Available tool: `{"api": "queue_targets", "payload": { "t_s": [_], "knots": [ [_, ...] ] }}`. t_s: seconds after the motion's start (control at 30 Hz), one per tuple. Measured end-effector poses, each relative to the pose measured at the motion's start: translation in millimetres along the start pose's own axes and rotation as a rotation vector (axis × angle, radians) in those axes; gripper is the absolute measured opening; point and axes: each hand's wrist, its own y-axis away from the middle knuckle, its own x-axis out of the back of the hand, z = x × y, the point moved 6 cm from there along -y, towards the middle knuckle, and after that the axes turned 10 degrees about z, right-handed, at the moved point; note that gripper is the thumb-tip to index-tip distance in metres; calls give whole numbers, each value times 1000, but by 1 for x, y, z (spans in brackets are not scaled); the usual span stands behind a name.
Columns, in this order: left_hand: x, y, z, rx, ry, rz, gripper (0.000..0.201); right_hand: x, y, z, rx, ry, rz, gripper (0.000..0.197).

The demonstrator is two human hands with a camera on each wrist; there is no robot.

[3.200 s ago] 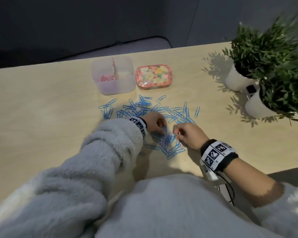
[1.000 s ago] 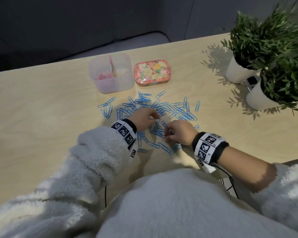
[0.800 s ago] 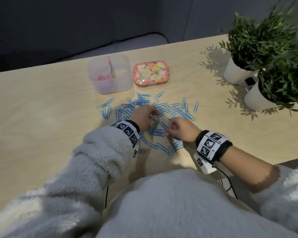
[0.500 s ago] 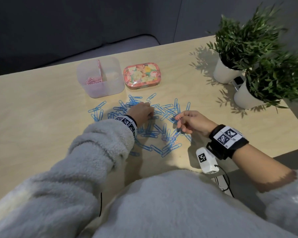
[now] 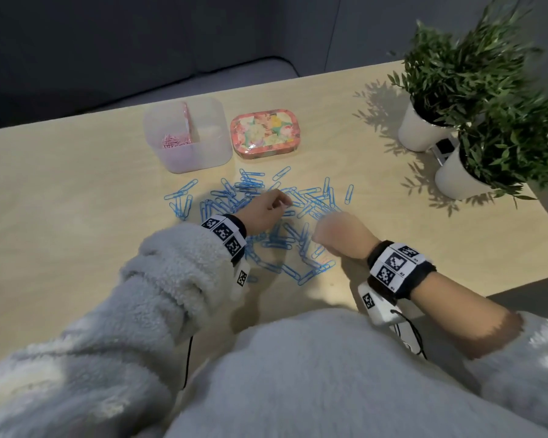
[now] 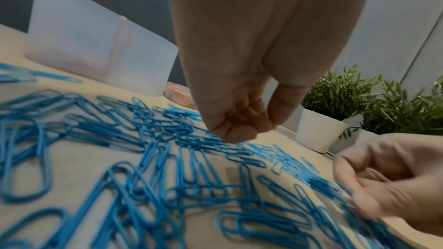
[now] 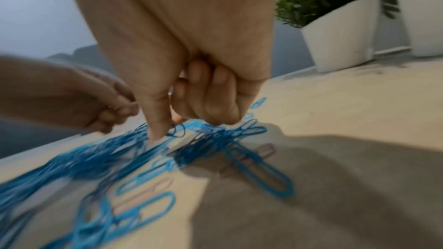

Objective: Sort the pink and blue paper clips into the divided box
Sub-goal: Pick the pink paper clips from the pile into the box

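Near the front edge of the pale wooden surface (image 5: 60, 197), a loose heap of blue paper clips (image 5: 276, 216) spreads out flat, many overlapping. A few pink paper clips (image 7: 143, 196) lie mixed among the blue ones at the side of the heap nearest the front edge; in the right wrist view they are blurred. Both hands hang over this heap.

The left hand (image 5: 263, 210) is above the far part of the heap, its fingers (image 6: 239, 126) curled in toward the palm with the thumb apart from them. I cannot tell whether it holds a clip; none shows between the fingers in the left wrist view.

The right hand (image 5: 342, 232) is blurred in the head view. In the right wrist view its fingers are curled under, and one fingertip (image 7: 158, 132) points down and touches the clips. Whether it pinches a clip I cannot tell.

Toward the far edge, just beyond the heap, stands the divided box (image 5: 215, 147), clear plastic with a pink partition down the middle. Its left compartment holds a small bunch of pink clips (image 5: 173, 141); no clips show in its right compartment. Just beside the box on its right lies a flowered tin (image 5: 264, 133), lid on. At the right edge of the surface stand two green plants in white pots (image 5: 418, 131), close together, with a small dark thing between them that is too small to make out.

Both wrists wear bands with black-and-white square markers, and fleecy grey sleeves (image 5: 159, 295) fill the near part of the head view.
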Motion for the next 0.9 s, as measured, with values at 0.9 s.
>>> {"api": "queue_targets", "payload": {
  "t_s": [0.9],
  "knots": [
    [-54,30,4,-387,-581,-251,20,67,-10,50,-143,-152,231,17]
  ]
}}
